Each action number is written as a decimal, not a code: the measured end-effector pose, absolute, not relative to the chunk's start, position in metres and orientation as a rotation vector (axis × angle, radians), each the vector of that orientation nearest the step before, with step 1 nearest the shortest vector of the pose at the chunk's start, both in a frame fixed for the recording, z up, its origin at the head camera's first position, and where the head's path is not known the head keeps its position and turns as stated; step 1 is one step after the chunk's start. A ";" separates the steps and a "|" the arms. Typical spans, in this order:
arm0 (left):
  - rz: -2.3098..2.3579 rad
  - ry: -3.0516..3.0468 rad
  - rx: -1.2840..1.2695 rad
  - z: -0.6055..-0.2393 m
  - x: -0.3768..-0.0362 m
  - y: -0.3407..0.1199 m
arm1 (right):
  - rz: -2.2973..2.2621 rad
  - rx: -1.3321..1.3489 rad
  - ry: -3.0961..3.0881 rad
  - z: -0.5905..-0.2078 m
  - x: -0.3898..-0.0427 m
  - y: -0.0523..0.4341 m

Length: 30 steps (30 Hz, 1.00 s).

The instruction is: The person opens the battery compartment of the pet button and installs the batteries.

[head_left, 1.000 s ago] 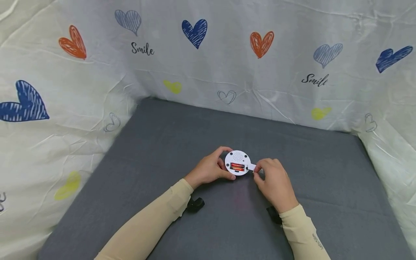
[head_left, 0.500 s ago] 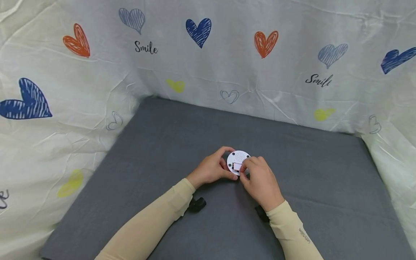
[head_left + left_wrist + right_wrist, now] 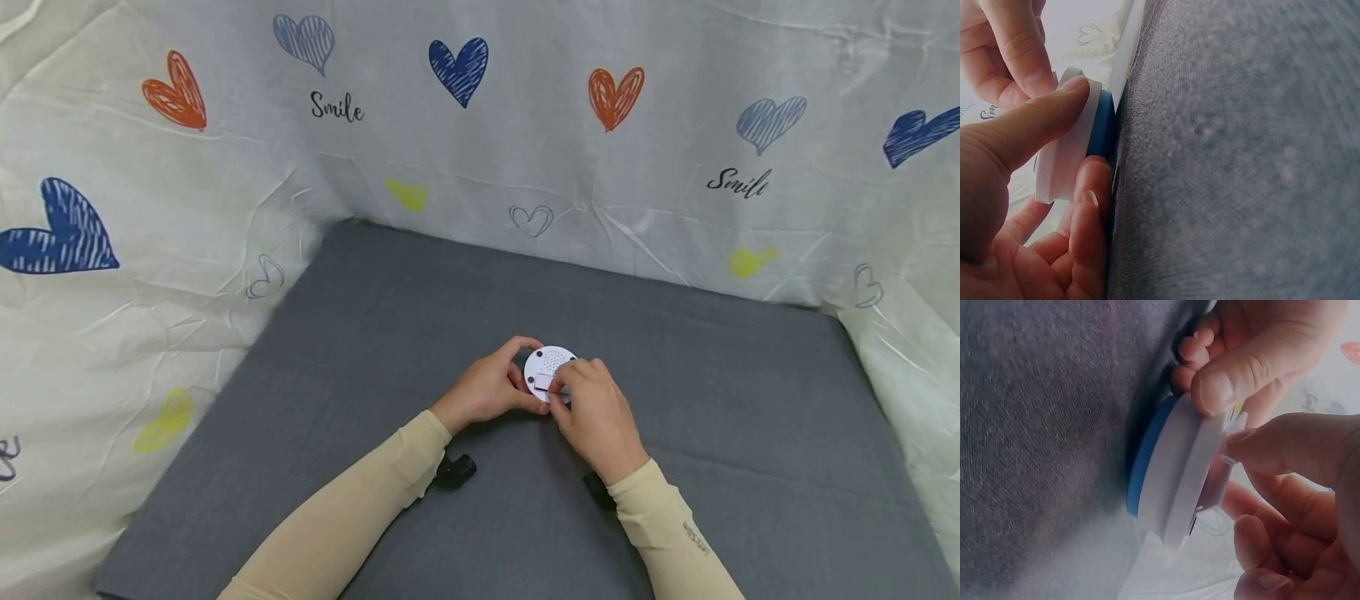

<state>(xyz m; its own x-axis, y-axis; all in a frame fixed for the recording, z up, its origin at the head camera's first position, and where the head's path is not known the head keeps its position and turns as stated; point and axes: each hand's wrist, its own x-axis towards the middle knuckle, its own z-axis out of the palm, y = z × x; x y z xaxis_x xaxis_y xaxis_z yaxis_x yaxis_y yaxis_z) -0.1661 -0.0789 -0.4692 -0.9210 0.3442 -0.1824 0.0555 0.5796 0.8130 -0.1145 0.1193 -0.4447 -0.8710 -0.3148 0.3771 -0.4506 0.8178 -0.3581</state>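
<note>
A round white device (image 3: 542, 363) with small speaker holes and dark feet lies with its underside up, its blue part (image 3: 1147, 459) against the grey cloth. My left hand (image 3: 491, 387) grips its rim, thumb on the near edge and fingers curled round the far side. Between thumb and finger, my right hand (image 3: 600, 417) pinches a small white battery cover (image 3: 542, 382) over the battery compartment. In the right wrist view the cover (image 3: 1232, 439) stands tilted off the underside. The batteries are hidden beneath the cover and fingers.
A grey cloth (image 3: 420, 300) covers the table. Behind and at the left hangs a white curtain (image 3: 525, 150) printed with hearts and "Smile". Dark wrist-camera mounts (image 3: 456, 472) sit under both wrists.
My right hand has moved left, bringing the battery cover from beside the device to over its battery compartment, where the batteries showed before. The left hand keeps its grip.
</note>
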 end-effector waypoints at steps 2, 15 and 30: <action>1.262 2.493 0.324 -0.470 -0.166 -0.079 | 0.640 0.582 -2.703 -0.446 -0.114 0.118; 1.257 2.487 0.309 -0.469 -0.166 -0.079 | 0.640 0.557 -2.690 -0.449 -0.115 0.117; 1.278 2.481 0.302 -0.468 -0.167 -0.077 | 0.659 0.556 -2.702 -0.449 -0.118 0.123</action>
